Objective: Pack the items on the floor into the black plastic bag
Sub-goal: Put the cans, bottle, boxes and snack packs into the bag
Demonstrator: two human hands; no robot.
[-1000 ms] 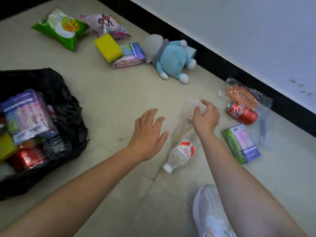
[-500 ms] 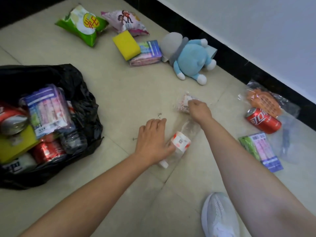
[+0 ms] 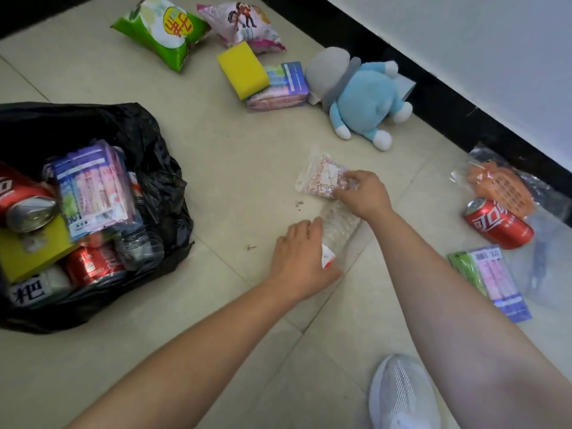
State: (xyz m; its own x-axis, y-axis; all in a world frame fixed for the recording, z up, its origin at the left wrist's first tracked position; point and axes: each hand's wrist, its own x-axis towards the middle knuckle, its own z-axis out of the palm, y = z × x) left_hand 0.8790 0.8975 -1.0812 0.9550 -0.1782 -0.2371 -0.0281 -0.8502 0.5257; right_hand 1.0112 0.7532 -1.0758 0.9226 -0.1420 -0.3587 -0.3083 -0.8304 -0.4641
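The black plastic bag (image 3: 145, 140) lies open at the left, holding cans, a tissue pack, a yellow box and a bottle. A clear plastic bottle (image 3: 337, 230) lies on the floor at the centre; my left hand (image 3: 300, 258) grips its labelled lower end. My right hand (image 3: 362, 193) pinches a small clear packet of pink bits (image 3: 322, 178) just beyond the bottle. Loose on the floor are a red cola can (image 3: 498, 224), a tissue pack (image 3: 492, 283), an orange item in a clear bag (image 3: 501, 190), a blue plush toy (image 3: 368, 97), a yellow sponge (image 3: 243, 69) and two snack bags.
A white wall with a black skirting (image 3: 433, 97) runs diagonally along the right. My white shoe (image 3: 402, 394) stands at the bottom right. A green snack bag (image 3: 164, 29) and a pink one (image 3: 244, 23) lie at the top, with another tissue pack (image 3: 278, 88) under the sponge.
My left hand came down onto the bottle and closed round it. My right hand picked the small packet up off the floor beside the bottle.
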